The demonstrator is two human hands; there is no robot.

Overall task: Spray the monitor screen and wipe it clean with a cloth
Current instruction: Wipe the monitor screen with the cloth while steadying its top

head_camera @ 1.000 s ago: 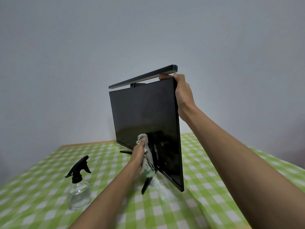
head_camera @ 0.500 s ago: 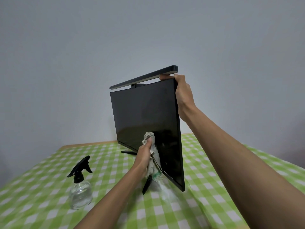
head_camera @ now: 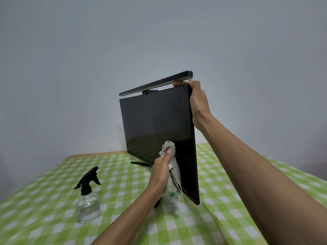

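A black monitor (head_camera: 155,124) stands on the table, turned so its dark screen faces left. My right hand (head_camera: 199,101) grips its top right corner, just under the light bar (head_camera: 155,84) clipped on top. My left hand (head_camera: 161,172) presses a pale, crumpled cloth (head_camera: 172,167) against the lower right part of the screen. The cloth hangs down past the bottom bezel. A clear spray bottle (head_camera: 88,198) with a black trigger head stands apart on the table to the left.
A green and white checked tablecloth (head_camera: 44,218) covers the table. The black legs of the monitor stand (head_camera: 140,163) rest on it. A plain grey wall (head_camera: 70,68) rises behind the table's far wooden edge.
My left hand has slid the cloth to the right and slightly up along the lower screen. My right hand keeps its grip on the corner. The bottle has not moved.
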